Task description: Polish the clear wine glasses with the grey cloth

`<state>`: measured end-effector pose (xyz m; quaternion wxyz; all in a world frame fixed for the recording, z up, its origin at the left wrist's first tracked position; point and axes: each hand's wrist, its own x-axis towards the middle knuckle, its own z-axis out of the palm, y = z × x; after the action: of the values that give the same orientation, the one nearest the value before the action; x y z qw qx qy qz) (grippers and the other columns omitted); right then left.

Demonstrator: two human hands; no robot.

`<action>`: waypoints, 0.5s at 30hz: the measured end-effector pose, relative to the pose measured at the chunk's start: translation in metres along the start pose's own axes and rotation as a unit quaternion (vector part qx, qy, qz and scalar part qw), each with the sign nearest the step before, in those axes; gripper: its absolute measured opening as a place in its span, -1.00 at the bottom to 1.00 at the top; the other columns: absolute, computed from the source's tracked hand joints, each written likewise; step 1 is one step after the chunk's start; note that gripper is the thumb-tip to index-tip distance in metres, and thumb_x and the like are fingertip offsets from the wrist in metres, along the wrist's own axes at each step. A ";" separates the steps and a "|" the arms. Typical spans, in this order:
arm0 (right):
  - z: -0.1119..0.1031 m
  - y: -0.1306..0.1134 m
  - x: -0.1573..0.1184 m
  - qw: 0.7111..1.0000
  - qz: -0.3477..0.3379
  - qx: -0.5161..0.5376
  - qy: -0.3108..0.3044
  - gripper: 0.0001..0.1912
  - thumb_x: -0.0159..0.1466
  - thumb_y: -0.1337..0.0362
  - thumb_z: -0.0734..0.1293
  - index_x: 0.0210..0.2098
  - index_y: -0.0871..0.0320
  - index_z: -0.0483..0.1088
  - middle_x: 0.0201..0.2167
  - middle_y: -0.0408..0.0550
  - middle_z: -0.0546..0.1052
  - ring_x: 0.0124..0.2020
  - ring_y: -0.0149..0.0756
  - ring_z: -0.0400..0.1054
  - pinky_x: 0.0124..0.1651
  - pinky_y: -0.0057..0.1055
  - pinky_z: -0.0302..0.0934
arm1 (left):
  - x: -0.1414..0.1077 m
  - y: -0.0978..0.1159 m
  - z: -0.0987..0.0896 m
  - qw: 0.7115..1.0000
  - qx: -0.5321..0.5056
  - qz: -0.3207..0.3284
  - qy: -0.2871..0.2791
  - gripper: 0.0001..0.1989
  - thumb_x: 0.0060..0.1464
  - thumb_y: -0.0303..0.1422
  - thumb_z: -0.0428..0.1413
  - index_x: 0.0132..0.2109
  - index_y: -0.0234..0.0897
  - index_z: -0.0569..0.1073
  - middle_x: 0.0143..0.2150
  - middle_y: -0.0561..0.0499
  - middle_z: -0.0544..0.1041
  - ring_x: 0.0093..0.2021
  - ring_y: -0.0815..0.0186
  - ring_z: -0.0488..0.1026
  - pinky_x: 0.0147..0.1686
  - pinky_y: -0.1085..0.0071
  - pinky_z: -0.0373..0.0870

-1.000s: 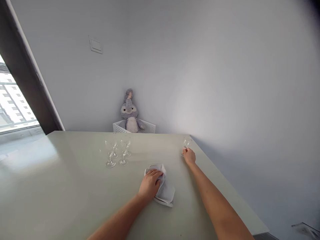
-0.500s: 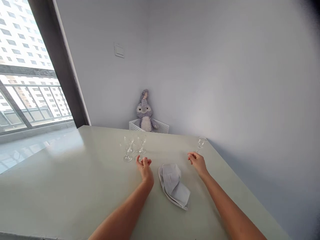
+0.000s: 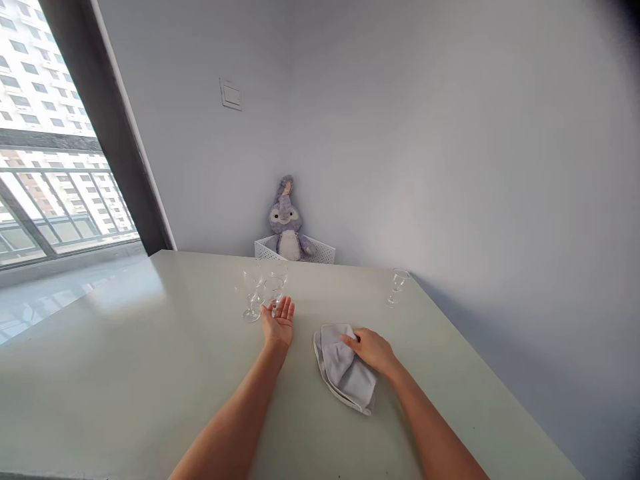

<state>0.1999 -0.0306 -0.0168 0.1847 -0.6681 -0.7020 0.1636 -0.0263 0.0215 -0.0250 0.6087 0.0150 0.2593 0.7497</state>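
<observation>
Several clear stemmed glasses [image 3: 251, 293] stand in a group left of centre on the pale table. My left hand [image 3: 278, 325] is palm up at the nearest glass [image 3: 273, 287], its fingers apart around the stem area; whether it touches the glass is unclear. A folded grey cloth [image 3: 343, 363] lies in the middle. My right hand [image 3: 370, 348] pinches the cloth's upper right part between thumb and fingers. Another clear glass [image 3: 399, 281] stands alone toward the back right.
A grey plush rabbit [image 3: 287, 223] sits in a white perforated basket [image 3: 320, 252] beyond the far edge of the table [image 3: 150, 360]. Walls rise behind and to the right; a window [image 3: 55, 187] is at the left.
My right hand has moved from near the lone glass down and left onto the cloth, taking hold of it. My left hand has shifted slightly left and turned palm up, beside the nearest glass.
</observation>
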 end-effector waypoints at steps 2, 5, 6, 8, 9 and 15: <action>0.004 0.004 0.001 0.992 -0.022 0.120 -0.026 -0.60 0.04 -0.03 0.25 -0.67 0.17 0.20 -0.67 -0.23 0.24 -0.62 -0.45 0.09 -0.55 -0.51 -0.09 | -0.003 -0.002 0.001 1.000 -0.001 0.005 -0.003 -0.70 0.07 -0.07 -0.10 -0.34 -0.24 0.19 -0.15 -0.13 0.43 -0.09 0.25 0.43 -0.15 0.32 0.40; 0.007 0.002 0.003 0.957 -0.003 0.289 0.012 -0.65 0.05 0.02 0.24 -0.62 0.18 0.18 -0.69 -0.28 0.14 -0.62 -0.48 0.01 -0.56 -0.52 -0.09 | -0.009 -0.007 0.002 1.000 0.005 -0.008 -0.022 -0.72 0.03 -0.15 0.01 -0.42 -0.25 0.18 -0.19 -0.11 0.46 -0.09 0.26 0.43 -0.13 0.34 0.39; 0.007 0.001 0.003 0.940 0.007 0.338 0.036 -0.66 0.07 0.02 0.23 -0.60 0.17 0.18 -0.69 -0.28 0.13 -0.62 -0.48 0.00 -0.56 -0.52 -0.08 | -0.012 -0.009 0.002 0.999 0.010 -0.018 -0.034 -0.74 0.02 -0.18 0.03 -0.44 -0.26 0.18 -0.20 -0.10 0.46 -0.09 0.26 0.43 -0.12 0.35 0.38; 0.004 0.002 0.006 0.907 0.031 0.408 0.098 -0.67 0.08 0.02 0.22 -0.56 0.17 0.17 -0.66 -0.28 0.14 -0.61 -0.48 0.01 -0.56 -0.52 -0.04 | -0.018 -0.015 0.002 0.997 0.030 -0.042 -0.063 -0.78 -0.01 -0.25 0.08 -0.43 -0.27 0.22 -0.20 -0.09 0.47 -0.09 0.27 0.43 -0.09 0.34 0.36; 0.002 0.004 0.007 0.892 0.046 0.431 0.132 -0.68 0.08 0.02 0.22 -0.55 0.16 0.16 -0.65 -0.28 0.14 -0.61 -0.48 0.01 -0.56 -0.52 -0.02 | -0.021 -0.018 0.002 0.994 0.046 -0.052 -0.079 -0.80 -0.03 -0.28 0.10 -0.40 -0.27 0.24 -0.19 -0.09 0.47 -0.09 0.27 0.43 -0.07 0.33 0.35; -0.010 0.002 0.000 0.846 0.075 0.461 0.259 -0.72 0.07 0.04 0.24 -0.47 0.13 0.20 -0.62 -0.24 0.22 -0.59 -0.44 0.10 -0.54 -0.51 0.09 | -0.045 -0.033 0.005 0.967 0.169 -0.038 -0.186 -0.76 -0.07 -0.27 0.14 -0.27 -0.23 0.26 -0.18 -0.03 0.48 -0.08 0.25 0.42 -0.03 0.23 0.29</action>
<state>0.2064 -0.0307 -0.0085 0.6337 -0.5743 -0.4205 0.3028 0.0174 -0.0139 -0.0206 0.6631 0.2468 0.2645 0.6553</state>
